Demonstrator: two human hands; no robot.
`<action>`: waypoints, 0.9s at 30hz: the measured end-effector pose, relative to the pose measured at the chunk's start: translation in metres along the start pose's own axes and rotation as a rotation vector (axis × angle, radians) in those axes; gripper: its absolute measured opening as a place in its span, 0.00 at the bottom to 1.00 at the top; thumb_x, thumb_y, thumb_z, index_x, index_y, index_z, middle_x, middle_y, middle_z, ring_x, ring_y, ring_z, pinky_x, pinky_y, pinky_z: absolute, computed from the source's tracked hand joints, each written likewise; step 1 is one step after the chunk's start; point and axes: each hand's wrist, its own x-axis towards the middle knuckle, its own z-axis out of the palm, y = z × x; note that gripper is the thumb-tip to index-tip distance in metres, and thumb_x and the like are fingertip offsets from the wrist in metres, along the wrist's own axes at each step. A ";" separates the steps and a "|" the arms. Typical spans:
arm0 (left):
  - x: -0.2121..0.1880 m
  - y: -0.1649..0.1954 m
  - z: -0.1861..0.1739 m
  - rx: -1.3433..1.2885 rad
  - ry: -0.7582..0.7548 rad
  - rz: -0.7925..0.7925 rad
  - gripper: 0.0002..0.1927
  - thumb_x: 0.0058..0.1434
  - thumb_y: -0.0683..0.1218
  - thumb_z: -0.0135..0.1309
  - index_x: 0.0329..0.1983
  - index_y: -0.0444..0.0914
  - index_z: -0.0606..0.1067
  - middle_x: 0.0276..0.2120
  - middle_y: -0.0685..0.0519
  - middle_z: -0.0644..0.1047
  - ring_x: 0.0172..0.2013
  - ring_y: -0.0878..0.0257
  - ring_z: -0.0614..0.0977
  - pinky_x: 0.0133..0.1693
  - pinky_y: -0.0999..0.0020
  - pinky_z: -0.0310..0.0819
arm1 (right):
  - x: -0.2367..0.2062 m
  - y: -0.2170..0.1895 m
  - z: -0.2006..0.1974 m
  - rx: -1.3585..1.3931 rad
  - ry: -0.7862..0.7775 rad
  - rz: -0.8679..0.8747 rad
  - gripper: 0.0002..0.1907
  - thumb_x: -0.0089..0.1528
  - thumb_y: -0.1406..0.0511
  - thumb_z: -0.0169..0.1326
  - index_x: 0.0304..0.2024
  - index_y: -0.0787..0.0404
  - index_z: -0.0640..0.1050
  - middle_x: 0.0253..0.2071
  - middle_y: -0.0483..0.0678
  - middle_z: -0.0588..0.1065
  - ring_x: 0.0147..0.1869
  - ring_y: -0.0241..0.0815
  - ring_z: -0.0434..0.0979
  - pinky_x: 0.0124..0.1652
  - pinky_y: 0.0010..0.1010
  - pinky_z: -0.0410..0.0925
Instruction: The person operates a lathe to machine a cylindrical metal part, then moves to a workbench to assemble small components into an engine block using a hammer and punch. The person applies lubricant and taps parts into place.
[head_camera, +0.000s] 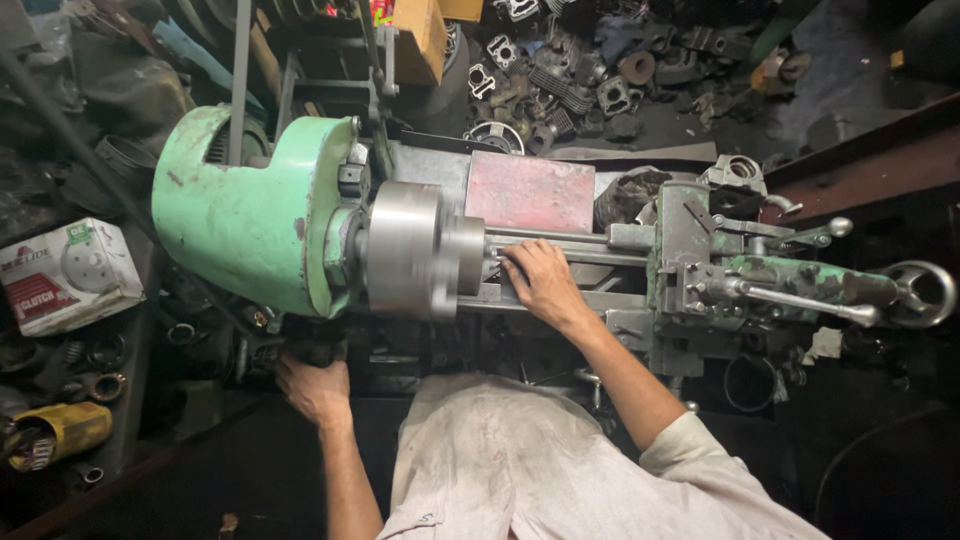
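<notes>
A green lathe (250, 215) fills the middle, its steel chuck (405, 250) blurred. The right hand (535, 280) rests on the rails just beside the chuck, fingers loosely curled, holding nothing. The left hand (315, 388) grips something dark below the lathe's front.

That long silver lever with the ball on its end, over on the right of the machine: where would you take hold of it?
Probably at the ball end of the silver lever. The ball is round and stands clear of the green machine body, so fingers can wrap it from the person's side, below in the picture. The other end is crowded by bolts and brackets.
</notes>
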 end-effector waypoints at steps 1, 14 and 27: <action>0.000 0.001 -0.001 -0.011 -0.010 -0.012 0.50 0.51 0.67 0.69 0.64 0.27 0.68 0.57 0.32 0.72 0.57 0.34 0.74 0.57 0.44 0.69 | 0.000 0.001 0.000 0.003 0.000 0.004 0.12 0.65 0.65 0.55 0.49 0.63 0.78 0.45 0.51 0.76 0.54 0.52 0.72 0.53 0.43 0.63; 0.002 0.000 -0.003 0.018 -0.078 -0.066 0.47 0.50 0.64 0.71 0.60 0.27 0.68 0.54 0.33 0.72 0.55 0.34 0.74 0.53 0.42 0.71 | -0.006 0.013 -0.012 0.033 -0.134 0.092 0.10 0.66 0.63 0.56 0.47 0.63 0.78 0.44 0.56 0.77 0.52 0.58 0.76 0.51 0.45 0.68; 0.001 -0.002 0.001 -0.025 -0.061 -0.023 0.47 0.52 0.62 0.71 0.63 0.27 0.67 0.57 0.32 0.71 0.58 0.33 0.72 0.57 0.42 0.67 | -0.003 0.010 -0.006 0.157 -0.071 0.094 0.09 0.68 0.65 0.56 0.48 0.63 0.77 0.45 0.55 0.77 0.54 0.57 0.76 0.53 0.42 0.69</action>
